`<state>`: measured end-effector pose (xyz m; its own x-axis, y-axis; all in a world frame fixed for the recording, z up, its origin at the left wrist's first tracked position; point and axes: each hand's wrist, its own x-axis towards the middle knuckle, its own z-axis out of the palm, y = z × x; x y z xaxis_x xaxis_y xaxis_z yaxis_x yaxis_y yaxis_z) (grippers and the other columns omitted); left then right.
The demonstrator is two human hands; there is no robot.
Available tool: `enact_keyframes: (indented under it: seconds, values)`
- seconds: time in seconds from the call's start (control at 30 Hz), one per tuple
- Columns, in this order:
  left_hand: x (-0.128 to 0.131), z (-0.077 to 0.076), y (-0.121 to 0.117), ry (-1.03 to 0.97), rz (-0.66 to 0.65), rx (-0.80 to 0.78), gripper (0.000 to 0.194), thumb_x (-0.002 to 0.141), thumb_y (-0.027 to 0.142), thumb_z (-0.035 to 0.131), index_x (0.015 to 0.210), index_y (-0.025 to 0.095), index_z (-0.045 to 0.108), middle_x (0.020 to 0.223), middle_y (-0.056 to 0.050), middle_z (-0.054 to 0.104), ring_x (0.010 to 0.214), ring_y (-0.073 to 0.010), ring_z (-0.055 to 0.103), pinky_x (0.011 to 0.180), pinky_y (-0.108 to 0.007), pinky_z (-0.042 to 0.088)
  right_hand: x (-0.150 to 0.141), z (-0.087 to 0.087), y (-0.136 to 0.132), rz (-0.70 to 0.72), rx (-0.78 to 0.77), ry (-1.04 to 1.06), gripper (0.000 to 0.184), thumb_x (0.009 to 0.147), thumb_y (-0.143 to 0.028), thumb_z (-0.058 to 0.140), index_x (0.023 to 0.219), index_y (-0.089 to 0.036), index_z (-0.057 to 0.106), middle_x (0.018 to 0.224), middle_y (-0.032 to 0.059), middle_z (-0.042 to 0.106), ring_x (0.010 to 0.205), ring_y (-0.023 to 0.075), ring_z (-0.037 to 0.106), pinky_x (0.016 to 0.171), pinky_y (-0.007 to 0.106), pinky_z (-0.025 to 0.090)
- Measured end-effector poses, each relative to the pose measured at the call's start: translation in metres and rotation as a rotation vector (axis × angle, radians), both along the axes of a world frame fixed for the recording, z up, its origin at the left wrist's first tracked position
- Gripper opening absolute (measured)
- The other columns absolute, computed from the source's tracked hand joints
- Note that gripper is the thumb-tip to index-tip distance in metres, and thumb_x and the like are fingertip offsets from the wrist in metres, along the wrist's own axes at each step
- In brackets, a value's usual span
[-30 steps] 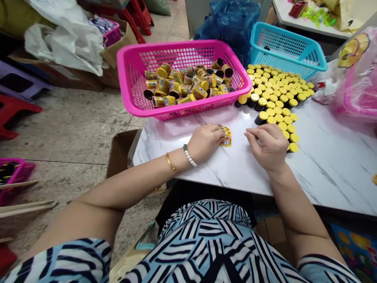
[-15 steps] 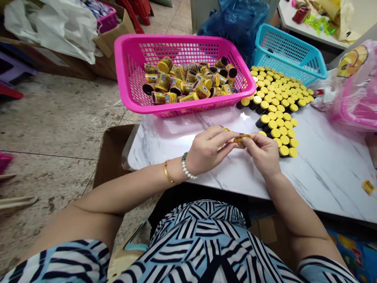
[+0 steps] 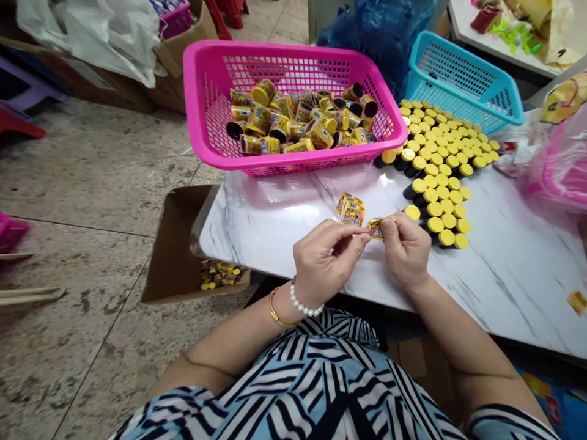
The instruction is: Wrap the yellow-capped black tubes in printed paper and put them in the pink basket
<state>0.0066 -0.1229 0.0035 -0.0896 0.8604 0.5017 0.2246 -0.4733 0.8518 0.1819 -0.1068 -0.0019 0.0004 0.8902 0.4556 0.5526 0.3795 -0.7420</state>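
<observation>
Between my two hands is a small yellow printed label (image 3: 376,228), held above the marble-patterned table (image 3: 275,226). My left hand (image 3: 328,260) pinches its left edge with thumb and fingertips. My right hand (image 3: 406,247) grips the other end, thumb on top and fingers curled under. Just beyond my left fingers lies a small fanned pile of similar yellow labels (image 3: 351,209). Right of my right hand stand rows of black tubs with yellow lids (image 3: 433,195), upright and close together; the nearest lid (image 3: 411,212) almost touches my right fingers.
A pink basket (image 3: 293,160) at the back holds many tubs wrapped in yellow labels. Behind the rows stands a blue basket (image 3: 472,85). On the floor at left, a cardboard box (image 3: 169,244) contains more labelled tubs. A loose yellow label (image 3: 576,302) lies far right.
My left hand has drawn back toward me, uncovering the label pile. The label in my hands is turned and sits slightly lower. The whole view has shifted a little.
</observation>
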Motion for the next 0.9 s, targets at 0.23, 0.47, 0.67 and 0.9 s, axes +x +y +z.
enact_keyframes:
  seconds: [0.23, 0.47, 0.67, 0.9]
  values:
    - [0.000, -0.005, 0.000, -0.050, -0.022, -0.075, 0.012, 0.092, 0.030, 0.079, 0.095, 0.019, 0.082, 0.079, -0.003, 0.073, 0.062, -0.0106, 0.057, 0.057, -0.025, 0.047, -0.002, 0.004, -0.001, 0.037, 0.120, -0.054, 0.026, 0.105, -0.032, 0.060, 0.082, -0.023, 0.068, 0.073, 0.0007, 0.065, 0.067, 0.0147, 0.058, 0.065, 0.031, 0.046]
    - [-0.004, -0.011, 0.005, -0.116, -0.007, -0.061, 0.012, 0.081, 0.030, 0.089, 0.087, 0.021, 0.083, 0.080, -0.002, 0.069, 0.061, -0.0094, 0.053, 0.053, -0.023, 0.044, -0.010, 0.002, -0.002, 0.117, 0.245, -0.186, 0.015, 0.103, -0.027, 0.062, 0.090, -0.023, 0.068, 0.081, 0.0035, 0.070, 0.076, 0.0168, 0.065, 0.068, 0.031, 0.052]
    - [-0.008, -0.005, 0.006, -0.253, -0.060, -0.294, 0.013, 0.077, 0.028, 0.090, 0.081, 0.018, 0.083, 0.076, -0.004, 0.073, 0.060, -0.0095, 0.057, 0.053, -0.022, 0.046, -0.012, -0.003, 0.000, 0.131, 0.292, -0.216, 0.011, 0.103, -0.025, 0.061, 0.098, -0.022, 0.070, 0.086, 0.0050, 0.071, 0.079, 0.0177, 0.067, 0.069, 0.031, 0.055]
    - [-0.023, -0.003, 0.021, -0.581, -0.213, -0.782, 0.029, 0.075, 0.038, 0.090, 0.085, 0.014, 0.078, 0.061, 0.001, 0.066, 0.037, -0.0041, 0.044, 0.037, -0.019, 0.024, 0.027, 0.013, 0.008, -0.155, 0.236, -0.556, 0.040, 0.095, -0.047, 0.071, 0.123, -0.018, 0.071, 0.120, 0.0170, 0.068, 0.112, 0.0331, 0.063, 0.098, 0.049, 0.053]
